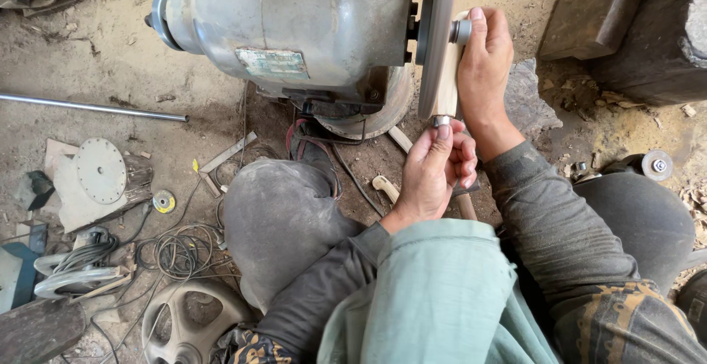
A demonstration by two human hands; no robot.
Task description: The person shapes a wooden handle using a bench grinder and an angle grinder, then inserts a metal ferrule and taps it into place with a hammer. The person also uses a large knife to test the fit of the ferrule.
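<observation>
Right hand (482, 65): wrapped around the far end of a pale wooden piece (447, 91), fingers curled over its metal-capped tip, pressing its long side flat against the face of the grinding disc (436, 40). The closed grip looks meant to keep the piece from being thrown by the wheel.

Left hand (434, 172): closed on the near end of the same piece, thumb up along its small metal ferrule (441, 121), other fingers folded under. One hand at each end seems to let the person steady and turn the piece against the disc.

Wooden piece: upright in the view, touching the right-hand face of the disc, held between both hands just right of the motor.

Grinding disc: thin, grey, seen edge-on, mounted on the shaft of the bench motor (294, 29), a large dusty grey housing lying on its side at the far centre. Whether it is spinning cannot be told.

Knees: the left knee (280, 217) sits just near the motor's base, the right one at the right; the person sits low on the ground, close to the wheel.

Near the base: another pale handle-shaped piece (385, 187) lies on the dirt between the knees.

Left of the scene: a round metal plate (101, 170), coiled wires (177, 250), a steel rod (92, 107) and a wheel cover (188, 323) lie well apart from the hands.

Far right: a dark timber block (633, 25), wood chips below it.
</observation>
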